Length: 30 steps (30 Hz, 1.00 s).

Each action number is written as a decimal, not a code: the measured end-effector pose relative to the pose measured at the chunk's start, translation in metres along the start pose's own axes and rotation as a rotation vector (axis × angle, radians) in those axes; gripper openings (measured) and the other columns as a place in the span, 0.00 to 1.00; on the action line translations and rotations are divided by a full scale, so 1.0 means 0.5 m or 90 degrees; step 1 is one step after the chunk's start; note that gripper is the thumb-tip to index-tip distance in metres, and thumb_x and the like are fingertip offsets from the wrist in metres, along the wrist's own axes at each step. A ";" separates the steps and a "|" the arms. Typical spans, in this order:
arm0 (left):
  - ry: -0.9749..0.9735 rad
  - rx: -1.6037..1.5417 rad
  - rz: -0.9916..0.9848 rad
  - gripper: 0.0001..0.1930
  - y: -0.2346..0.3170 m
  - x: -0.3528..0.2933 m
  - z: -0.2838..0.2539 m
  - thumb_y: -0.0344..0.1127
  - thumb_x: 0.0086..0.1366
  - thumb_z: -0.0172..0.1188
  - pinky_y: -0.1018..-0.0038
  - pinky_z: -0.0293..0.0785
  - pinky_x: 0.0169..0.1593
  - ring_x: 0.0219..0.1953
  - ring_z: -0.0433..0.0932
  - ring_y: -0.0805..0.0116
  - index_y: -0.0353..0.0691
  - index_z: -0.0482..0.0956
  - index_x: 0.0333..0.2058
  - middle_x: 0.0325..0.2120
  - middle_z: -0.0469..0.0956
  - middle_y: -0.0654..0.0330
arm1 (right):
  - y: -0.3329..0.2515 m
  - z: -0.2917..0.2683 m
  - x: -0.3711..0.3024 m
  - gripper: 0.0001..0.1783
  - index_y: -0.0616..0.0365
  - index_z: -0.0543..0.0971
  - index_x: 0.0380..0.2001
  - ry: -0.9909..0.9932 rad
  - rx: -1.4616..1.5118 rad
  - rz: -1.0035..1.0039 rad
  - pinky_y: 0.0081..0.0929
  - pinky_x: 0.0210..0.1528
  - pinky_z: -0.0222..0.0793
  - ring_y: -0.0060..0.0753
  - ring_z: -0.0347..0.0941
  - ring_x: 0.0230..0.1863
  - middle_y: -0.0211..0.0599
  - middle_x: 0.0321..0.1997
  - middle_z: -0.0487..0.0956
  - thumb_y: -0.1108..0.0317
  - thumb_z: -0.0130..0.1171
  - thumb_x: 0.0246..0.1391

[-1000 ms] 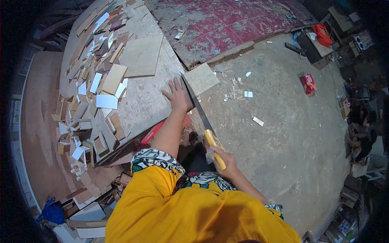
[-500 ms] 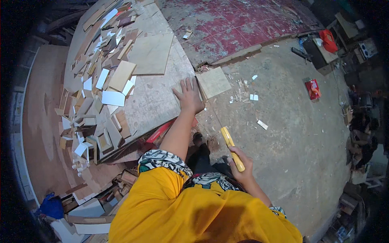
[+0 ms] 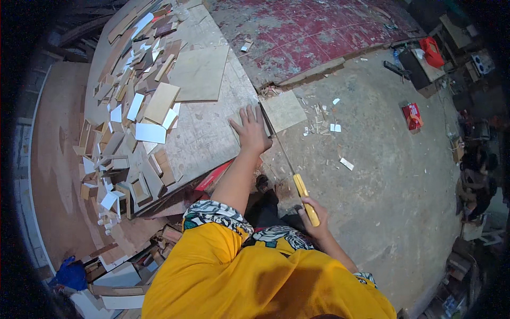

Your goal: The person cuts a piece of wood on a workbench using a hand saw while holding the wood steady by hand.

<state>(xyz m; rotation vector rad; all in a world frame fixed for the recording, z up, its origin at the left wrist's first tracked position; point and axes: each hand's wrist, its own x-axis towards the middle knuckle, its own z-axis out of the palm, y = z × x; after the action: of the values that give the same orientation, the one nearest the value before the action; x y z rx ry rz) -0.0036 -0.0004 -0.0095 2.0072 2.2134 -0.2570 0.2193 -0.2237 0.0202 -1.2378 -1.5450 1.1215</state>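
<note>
My left hand lies flat with fingers spread on a pale plywood piece at the edge of the worktable. Just right of its fingers, a square part of the plywood sticks out past the table edge. In my right hand is the yellow handle of a hand saw, fingers wrapped round it. The thin saw blade slants up and left from the handle to the plywood beside my left hand. How deep it sits in the wood I cannot tell.
Wood offcuts and white-faced pieces crowd the table's left side, beside a larger plywood sheet. Wood scraps are scattered on the concrete floor. A red packet lies further right, and a raised red-tiled floor is beyond.
The saw handle has drawn slightly back toward me, and more of the blade shows. My left hand stays pressed on the plywood. The whole view has shifted slightly.
</note>
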 end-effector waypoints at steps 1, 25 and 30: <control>0.005 -0.009 0.002 0.59 0.001 -0.003 -0.009 0.51 0.43 0.72 0.28 0.39 0.65 0.73 0.43 0.45 0.38 0.48 0.70 0.70 0.48 0.47 | -0.004 -0.005 0.004 0.23 0.55 0.77 0.52 -0.005 -0.007 0.006 0.30 0.42 0.76 0.43 0.83 0.40 0.49 0.43 0.82 0.77 0.62 0.50; 0.027 0.066 -0.017 0.59 0.004 -0.004 0.003 0.56 0.44 0.71 0.28 0.41 0.64 0.73 0.42 0.44 0.39 0.49 0.70 0.70 0.48 0.47 | -0.029 -0.028 0.042 0.24 0.53 0.76 0.52 -0.057 0.005 -0.028 0.28 0.42 0.75 0.42 0.83 0.39 0.47 0.44 0.83 0.78 0.59 0.49; 0.042 0.048 -0.030 0.58 0.007 0.006 0.015 0.60 0.45 0.69 0.28 0.41 0.64 0.73 0.42 0.44 0.38 0.51 0.69 0.70 0.48 0.46 | -0.025 -0.030 0.047 0.22 0.51 0.78 0.50 -0.041 0.049 0.039 0.29 0.39 0.75 0.41 0.83 0.34 0.46 0.42 0.83 0.77 0.60 0.50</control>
<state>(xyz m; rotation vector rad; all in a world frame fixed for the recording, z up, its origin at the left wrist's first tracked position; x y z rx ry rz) -0.0004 0.0011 -0.0174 2.0319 2.3269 -0.2877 0.2272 -0.2000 0.0378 -1.2151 -1.5060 1.2607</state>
